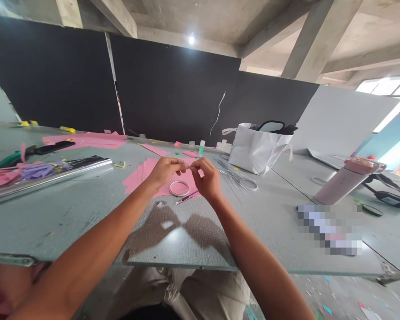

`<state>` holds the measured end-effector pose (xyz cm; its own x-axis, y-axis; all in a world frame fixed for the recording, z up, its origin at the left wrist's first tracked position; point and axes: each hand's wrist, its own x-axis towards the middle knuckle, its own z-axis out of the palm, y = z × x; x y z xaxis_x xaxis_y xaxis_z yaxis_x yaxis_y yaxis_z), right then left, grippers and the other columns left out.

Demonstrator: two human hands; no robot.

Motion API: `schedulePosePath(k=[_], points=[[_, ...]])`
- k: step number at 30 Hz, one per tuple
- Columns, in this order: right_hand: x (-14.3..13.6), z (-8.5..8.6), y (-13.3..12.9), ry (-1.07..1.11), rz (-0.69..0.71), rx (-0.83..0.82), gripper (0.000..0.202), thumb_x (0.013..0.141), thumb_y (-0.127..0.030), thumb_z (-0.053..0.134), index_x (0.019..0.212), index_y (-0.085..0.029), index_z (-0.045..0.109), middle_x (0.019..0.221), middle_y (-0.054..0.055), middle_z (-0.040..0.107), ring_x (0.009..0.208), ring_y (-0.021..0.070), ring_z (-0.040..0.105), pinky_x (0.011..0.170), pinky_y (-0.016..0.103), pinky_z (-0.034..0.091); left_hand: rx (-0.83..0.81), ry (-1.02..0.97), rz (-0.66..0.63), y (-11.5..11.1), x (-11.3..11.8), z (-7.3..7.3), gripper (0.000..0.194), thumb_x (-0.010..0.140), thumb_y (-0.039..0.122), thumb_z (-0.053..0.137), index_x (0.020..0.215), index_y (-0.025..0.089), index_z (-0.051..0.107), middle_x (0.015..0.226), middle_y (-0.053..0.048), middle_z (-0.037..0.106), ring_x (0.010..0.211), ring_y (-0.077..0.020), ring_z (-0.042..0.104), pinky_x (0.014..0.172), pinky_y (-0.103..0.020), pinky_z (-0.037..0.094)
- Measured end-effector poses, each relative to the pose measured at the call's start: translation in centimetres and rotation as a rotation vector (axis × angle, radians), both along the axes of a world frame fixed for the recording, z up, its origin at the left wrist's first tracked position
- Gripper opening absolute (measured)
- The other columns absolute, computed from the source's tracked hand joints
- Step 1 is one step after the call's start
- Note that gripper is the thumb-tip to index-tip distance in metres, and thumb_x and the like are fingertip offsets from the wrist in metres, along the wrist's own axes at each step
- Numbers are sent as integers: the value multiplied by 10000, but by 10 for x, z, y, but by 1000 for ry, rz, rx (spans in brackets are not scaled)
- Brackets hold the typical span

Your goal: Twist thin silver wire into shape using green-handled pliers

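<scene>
My left hand [167,170] and my right hand [206,177] meet fingertip to fingertip above pink paper sheets [140,174]. Both are closed in a pinch, and what lies between the fingers is too small to make out. Below them a round ring [179,188] rests on the pink paper, with a slim pink pen-like tool [187,198] beside it. Thin wires [232,176] lie spread to the right of my right hand. A small glue stick [202,147] stands upright behind my hands.
A white bag [260,149] stands at the back right. Farther right are a pink bottle [336,182] and a black strap [391,198]. On the left lie a foil roll [53,180], purple scraps [42,170] and a green-handled tool [11,160]. A dark panel [173,89] rises behind the table.
</scene>
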<state>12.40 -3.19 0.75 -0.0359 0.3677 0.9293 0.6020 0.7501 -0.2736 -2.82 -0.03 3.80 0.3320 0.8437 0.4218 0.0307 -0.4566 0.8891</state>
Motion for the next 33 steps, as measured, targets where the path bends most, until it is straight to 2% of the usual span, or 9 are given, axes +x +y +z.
schedulePosePath(k=[4, 8, 11, 14, 17, 20, 24, 33], points=[[4, -1, 2, 13, -5, -17, 199, 901, -290, 491, 742, -218, 588, 787, 47, 654, 789, 179, 583, 752, 323, 455, 22, -10, -6, 0, 1, 0, 262, 641, 441, 735, 614, 182, 701, 666, -28, 668, 643, -145, 560, 668, -307, 470], [5, 0, 5, 291, 39, -236, 268, 882, -407, 490, 756, -212, 624, 763, 38, 666, 739, 176, 585, 728, 327, 454, 241, 4, 95, 3, 4, -5, 339, 722, 529, 693, 755, 194, 731, 773, -37, 715, 688, -155, 588, 674, -304, 468], [5, 1, 7, 467, 206, -451, 372, 825, -522, 529, 646, -202, 598, 608, 13, 587, 612, 152, 540, 632, 299, 437, 493, 64, 181, 6, 4, -11, 312, 801, 522, 648, 780, 224, 739, 835, -32, 740, 751, -171, 629, 764, -340, 463], [4, 3, 7, 582, 411, -602, 417, 732, -586, 612, 600, -192, 588, 559, -3, 533, 547, 124, 497, 584, 283, 424, 700, 190, 290, 9, 0, -15, 242, 867, 457, 611, 803, 266, 744, 867, -10, 748, 829, -178, 651, 904, -401, 389], [3, 5, 5, 639, 541, -721, 404, 668, -569, 682, 605, -180, 592, 574, -10, 531, 532, 104, 481, 565, 268, 418, 836, 293, 375, 11, -5, -18, 164, 878, 395, 619, 824, 302, 742, 880, 13, 742, 857, -170, 642, 948, -418, 312], [2, 6, 3, 640, 610, -827, 381, 634, -528, 725, 620, -172, 592, 602, -14, 543, 529, 89, 479, 556, 258, 417, 945, 327, 381, 13, -9, -19, 168, 886, 380, 608, 813, 308, 740, 864, 17, 731, 812, -156, 628, 929, -404, 296], [2, 4, 4, 636, 652, -892, 360, 620, -494, 739, 639, -163, 602, 613, -22, 548, 528, 82, 487, 554, 251, 416, 1014, 357, 377, 15, -12, -19, 212, 903, 396, 577, 796, 310, 738, 841, 18, 719, 794, -147, 615, 918, -393, 285], [-1, 1, 5, 641, 655, -877, 293, 619, -433, 720, 614, -172, 587, 576, -30, 534, 531, 83, 460, 548, 244, 396, 1028, 374, 372, 18, -13, -23, 235, 904, 439, 561, 820, 298, 730, 830, 14, 722, 807, -161, 618, 915, -390, 286]])
